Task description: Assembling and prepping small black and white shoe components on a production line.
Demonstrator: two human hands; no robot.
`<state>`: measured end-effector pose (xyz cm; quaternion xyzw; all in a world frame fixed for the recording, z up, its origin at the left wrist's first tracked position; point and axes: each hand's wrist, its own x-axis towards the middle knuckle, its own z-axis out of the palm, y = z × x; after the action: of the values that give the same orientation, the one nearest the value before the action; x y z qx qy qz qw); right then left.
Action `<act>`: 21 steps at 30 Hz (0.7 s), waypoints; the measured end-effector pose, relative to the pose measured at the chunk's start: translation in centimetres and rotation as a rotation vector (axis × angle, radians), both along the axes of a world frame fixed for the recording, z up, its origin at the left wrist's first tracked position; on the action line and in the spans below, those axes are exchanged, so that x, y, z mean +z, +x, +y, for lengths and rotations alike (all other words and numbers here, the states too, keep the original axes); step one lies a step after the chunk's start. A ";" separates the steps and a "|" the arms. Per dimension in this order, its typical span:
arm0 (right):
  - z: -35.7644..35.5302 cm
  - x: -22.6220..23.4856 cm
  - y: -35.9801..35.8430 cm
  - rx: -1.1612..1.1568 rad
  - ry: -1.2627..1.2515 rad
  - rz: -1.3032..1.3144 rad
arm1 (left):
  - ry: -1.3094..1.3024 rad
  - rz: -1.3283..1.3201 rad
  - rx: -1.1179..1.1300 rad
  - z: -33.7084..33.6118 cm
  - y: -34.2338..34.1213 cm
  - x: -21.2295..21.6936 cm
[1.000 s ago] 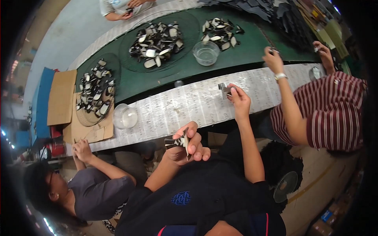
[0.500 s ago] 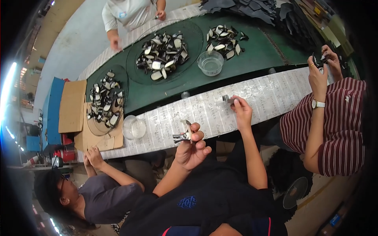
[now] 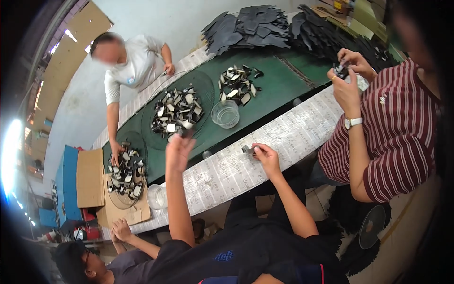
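Note:
My left hand (image 3: 178, 150) reaches over the near edge of the large pile of black-and-white curved pieces (image 3: 176, 110), smeared by motion. At its fingertips a blurred black-and-white piece (image 3: 187, 126) moves with it, and the fingers seem closed on it. My right hand (image 3: 266, 159), above the paper-covered table edge (image 3: 222, 173), pinches a small dark grey piece (image 3: 248, 150) between thumb and fingers. Its exact kind is too small to make out. The large pile rests on a round mesh tray (image 3: 204, 127) on the green work surface (image 3: 265, 106).
Clear plastic bowls stand by the large pile (image 3: 225, 114) and at the near left (image 3: 157, 196). A smaller pile (image 3: 126, 173) lies left, with a co-worker's hand (image 3: 116, 154) on it. Another pile (image 3: 239, 84) and stacked dark sheets (image 3: 246, 28) lie farther back. Co-workers sit at both sides.
My left hand has swung forward from in front of my chest to the large pile. My right hand still holds the grey piece. The co-worker across now reaches into the left pile.

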<state>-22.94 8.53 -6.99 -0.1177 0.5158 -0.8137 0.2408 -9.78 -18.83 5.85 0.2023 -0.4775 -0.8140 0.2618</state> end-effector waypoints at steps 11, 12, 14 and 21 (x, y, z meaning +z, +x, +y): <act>0.3 -0.4 -0.1 0.028 0.001 0.001 | -1.407 -0.289 0.151 0.5 -17.4 -1.5; 0.2 -0.2 0.1 0.030 -0.002 0.002 | -1.523 -0.286 0.170 0.0 -19.5 -2.6; 0.1 -0.6 0.1 0.022 -0.004 0.011 | -1.685 -0.481 0.037 0.1 -23.7 -3.9; -0.3 -1.1 0.4 0.060 0.001 0.018 | -1.900 -0.815 -0.130 -2.1 -29.1 -9.4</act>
<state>-22.51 8.18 -8.07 -0.1402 0.5146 -0.8048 0.2604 -38.91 -20.91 -3.52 0.1465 -0.9852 0.0160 0.0874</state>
